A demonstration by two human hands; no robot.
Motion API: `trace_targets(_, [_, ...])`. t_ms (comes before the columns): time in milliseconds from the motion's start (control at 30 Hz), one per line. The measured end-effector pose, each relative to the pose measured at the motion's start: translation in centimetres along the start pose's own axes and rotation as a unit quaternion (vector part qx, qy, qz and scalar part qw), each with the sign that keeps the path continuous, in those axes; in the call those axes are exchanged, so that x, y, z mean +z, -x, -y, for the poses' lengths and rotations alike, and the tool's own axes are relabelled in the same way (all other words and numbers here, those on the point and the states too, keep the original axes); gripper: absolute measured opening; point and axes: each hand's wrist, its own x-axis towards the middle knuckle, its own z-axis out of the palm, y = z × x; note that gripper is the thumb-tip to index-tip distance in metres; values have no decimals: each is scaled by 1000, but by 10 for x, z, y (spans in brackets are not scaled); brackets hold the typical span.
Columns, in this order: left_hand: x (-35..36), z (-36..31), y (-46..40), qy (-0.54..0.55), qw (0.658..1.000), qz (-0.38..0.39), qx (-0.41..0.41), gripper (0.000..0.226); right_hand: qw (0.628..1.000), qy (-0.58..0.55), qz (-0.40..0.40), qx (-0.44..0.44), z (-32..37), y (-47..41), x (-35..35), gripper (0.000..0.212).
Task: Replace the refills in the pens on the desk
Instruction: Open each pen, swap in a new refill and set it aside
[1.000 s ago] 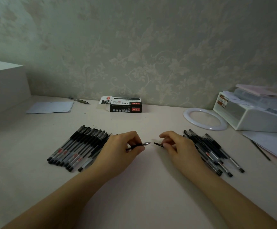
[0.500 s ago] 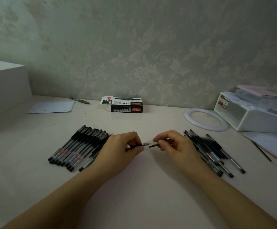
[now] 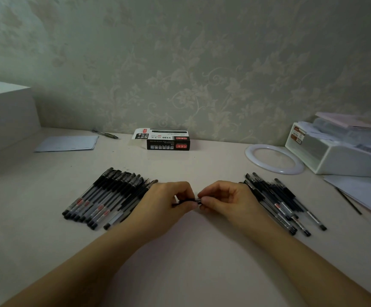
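My left hand (image 3: 164, 202) grips a black pen (image 3: 181, 203) at the middle of the desk, most of the pen hidden under the fingers. My right hand (image 3: 224, 201) pinches a small black tip piece (image 3: 199, 200) against the pen's end, so both hands meet there. A neat row of several black pens (image 3: 104, 198) lies left of my left hand. A looser heap of several black pens (image 3: 279, 202) lies right of my right hand.
A black and white refill box (image 3: 167, 141) stands by the wall. A white ring (image 3: 274, 159) and a white storage box (image 3: 344, 151) with papers (image 3: 361, 193) are at the right. A paper sheet (image 3: 68, 144), a lone pen (image 3: 105, 134) and a big white box (image 3: 5, 116) are left.
My right hand has moved left with the small black piece and brought it onto the end of the pen in my left hand; the gap between the two parts is gone.
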Motion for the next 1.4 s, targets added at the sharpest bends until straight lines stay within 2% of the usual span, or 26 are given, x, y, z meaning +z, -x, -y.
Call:
trace_targets(600, [2,-5,2,18,999,10,25,8,1000,22,12,3,2,3,-2,9])
trace_targets(767, [2,-4,-2,7,999,-35,28,7,999,1,-14,-31,5,-1,0,17])
trace_targets(833, [0,-2,-4,-28,997,-57,31,5,997,36,-48,-46,6,-2,0,19])
trace_targets(900, [-8,4,-7,-73,991,-109,2,3,980,142,-119,-72,5,-3,-7,15])
trace_targets(1000, [-31,19,-6,-161,963,-178,-121,5,917,320,-206,-117,5,-2,-23,7])
trace_targets(1100, [-49,34,0,-249,925,-143,-248,15,879,408,-232,-82,3,-1,-39,7])
trace_targets(1167, [-54,36,2,-271,910,-115,-292,18,867,439,-233,-37,2,0,-45,9])
trace_targets(1400, [-56,38,4,-290,897,-62,-327,18,823,520,-212,84,5,5,-51,24])
